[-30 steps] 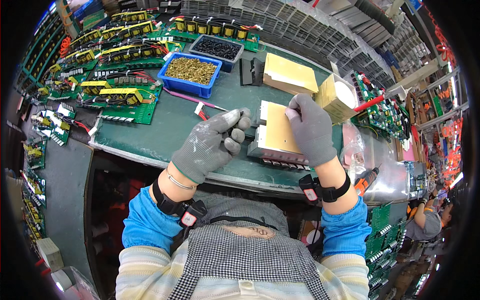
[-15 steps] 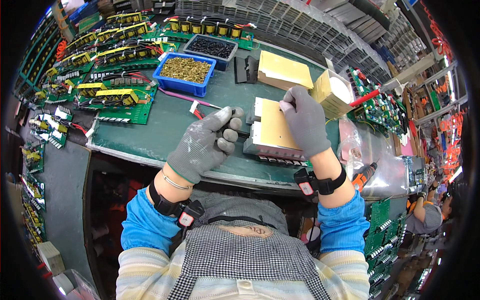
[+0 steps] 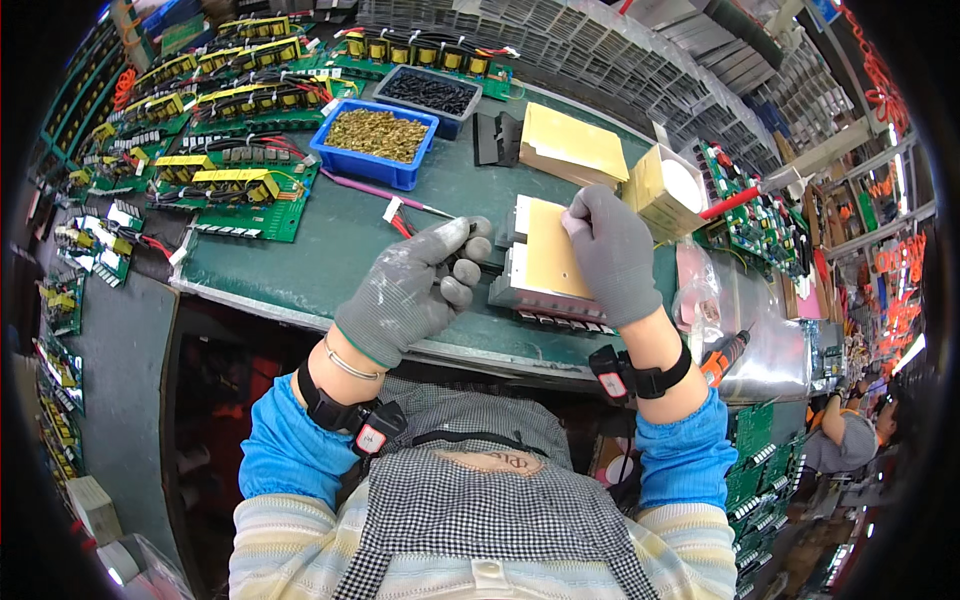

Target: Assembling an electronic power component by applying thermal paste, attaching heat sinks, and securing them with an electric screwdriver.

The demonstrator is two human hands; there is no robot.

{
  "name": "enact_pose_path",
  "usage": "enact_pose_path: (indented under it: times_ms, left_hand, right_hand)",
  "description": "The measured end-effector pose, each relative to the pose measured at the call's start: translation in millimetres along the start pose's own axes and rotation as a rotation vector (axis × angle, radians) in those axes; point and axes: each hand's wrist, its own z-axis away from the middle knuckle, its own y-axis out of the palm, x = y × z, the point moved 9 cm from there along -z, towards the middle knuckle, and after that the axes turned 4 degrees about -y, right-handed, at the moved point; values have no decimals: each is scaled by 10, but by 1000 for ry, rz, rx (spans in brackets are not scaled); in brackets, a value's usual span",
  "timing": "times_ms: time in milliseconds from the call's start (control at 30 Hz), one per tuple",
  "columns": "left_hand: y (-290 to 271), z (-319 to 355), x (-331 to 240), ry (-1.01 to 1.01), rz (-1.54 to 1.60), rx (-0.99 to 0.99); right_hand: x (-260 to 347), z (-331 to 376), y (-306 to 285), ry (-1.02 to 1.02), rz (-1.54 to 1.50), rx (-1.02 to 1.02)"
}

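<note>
My left hand (image 3: 405,290), in a grey glove, has its fingers curled in beside the left side of a grey metal housing (image 3: 508,292). Something dark shows between those fingers, but I cannot make it out. Red and black wires with a white connector (image 3: 392,210) lie just beyond this hand. A yellow sheet (image 3: 552,255) with small holes rests on top of the housing. Over its right part is my right hand (image 3: 615,250), also gloved, thumb and fingers closed together near the sheet's far end. Whatever the right fingertips hold is hidden.
A blue bin (image 3: 375,175) of brass-coloured small parts and a grey bin (image 3: 425,95) of black parts stand beyond my left hand. Stacked yellow sheets (image 3: 570,140) and an open box (image 3: 665,195) stand far right. Green circuit boards (image 3: 245,215) crowd the left; an orange power tool (image 3: 725,355) lies right.
The right hand has come slightly nearer along the sheet, its fingers still closed. The left hand has hardly moved. The whole view has shifted a little.
</note>
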Motion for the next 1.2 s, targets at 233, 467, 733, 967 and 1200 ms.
enact_pose_path:
  times_ms: [233,467,733,967,1200]
  left_hand:
    - [90,34,1,6,-19,-14]
    - [246,39,108,-45,-96,54]
    - [337,237,80,0,-693,-111]
    - [438,213,134,-15,-524,286]
    - [593,267,136,-20,-310,548]
  right_hand:
    - [141,-119,-37,-66,74,103]
    - [914,68,-238,-285,-223,103]
    - [917,105,-83,-179,-235,196]
    - [620,28,-172,80,-614,200]
    - [693,131,27,250,-1062,350]
